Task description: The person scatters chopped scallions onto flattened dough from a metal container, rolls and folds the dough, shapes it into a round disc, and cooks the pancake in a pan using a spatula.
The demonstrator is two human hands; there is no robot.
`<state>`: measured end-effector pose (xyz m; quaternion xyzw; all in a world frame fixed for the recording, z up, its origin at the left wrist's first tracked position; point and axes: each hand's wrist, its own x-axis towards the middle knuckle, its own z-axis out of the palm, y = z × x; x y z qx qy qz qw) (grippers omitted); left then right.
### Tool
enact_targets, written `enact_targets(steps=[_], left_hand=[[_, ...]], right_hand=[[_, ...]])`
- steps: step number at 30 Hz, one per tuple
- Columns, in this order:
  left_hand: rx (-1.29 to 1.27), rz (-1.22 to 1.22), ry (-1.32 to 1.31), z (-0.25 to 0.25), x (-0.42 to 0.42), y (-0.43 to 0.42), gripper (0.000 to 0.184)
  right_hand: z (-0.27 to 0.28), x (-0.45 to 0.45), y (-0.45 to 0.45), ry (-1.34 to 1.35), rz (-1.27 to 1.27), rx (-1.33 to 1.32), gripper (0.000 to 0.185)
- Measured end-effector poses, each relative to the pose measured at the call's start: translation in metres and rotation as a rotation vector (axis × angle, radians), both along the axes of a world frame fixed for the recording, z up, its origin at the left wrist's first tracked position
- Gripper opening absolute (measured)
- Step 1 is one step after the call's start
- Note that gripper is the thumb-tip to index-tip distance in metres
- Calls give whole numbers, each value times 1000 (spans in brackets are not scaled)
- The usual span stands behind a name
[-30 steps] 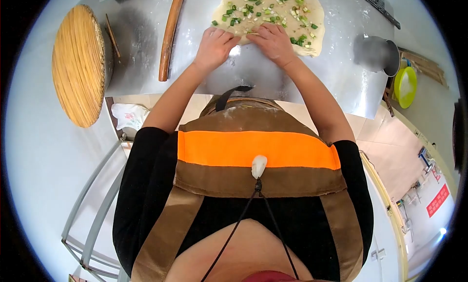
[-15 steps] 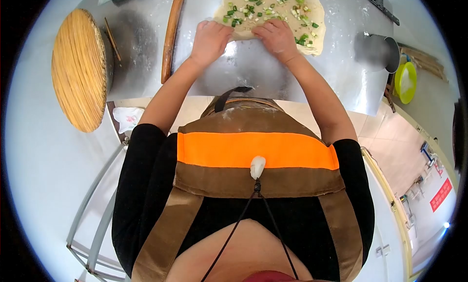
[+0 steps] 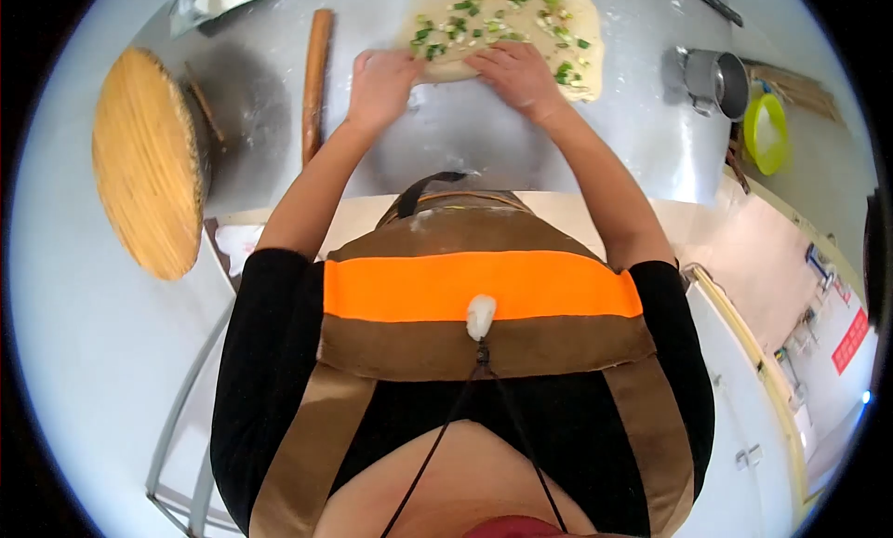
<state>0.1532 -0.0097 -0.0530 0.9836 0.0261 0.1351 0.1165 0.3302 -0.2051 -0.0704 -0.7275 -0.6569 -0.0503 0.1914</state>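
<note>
A flat sheet of dough (image 3: 588, 45) dotted with chopped green onion (image 3: 493, 25) lies on the metal table, its far part cut off by the frame's top. My left hand (image 3: 383, 87) holds the near left edge, fingers curled over it. Along that same near edge, my right hand (image 3: 517, 77) grips the dough with bent fingers, a short way to the right. Between the hands the edge looks turned up into a low, plain fold. Both thumbs are mostly hidden.
Left of my hands lies a wooden rolling pin (image 3: 316, 82). A round wooden lid (image 3: 149, 166) covers a container farther left. On the right stand a metal pot (image 3: 716, 80) and a yellow-green bowl (image 3: 766, 133). A dark ridged tool (image 3: 712, 0) lies at the far right.
The view has tilted and shifted slightly, so a bag or tray at the upper left shows more. Both hands stay on the dough's near edge, with only slight finger movement.
</note>
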Motion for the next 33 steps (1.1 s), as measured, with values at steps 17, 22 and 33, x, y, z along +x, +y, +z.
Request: enact_targets(steps=[17, 22, 33], left_hand=[[-28, -82, 13, -4, -10, 21, 23], [-75, 40, -53, 5, -14, 16, 22], [-544, 813, 69, 2, -39, -15, 30]], right_hand=[[17, 49, -122, 64, -275, -38, 24], [31, 29, -118, 132, -355, 87, 24], [16, -4, -147, 609, -812, 114, 16]])
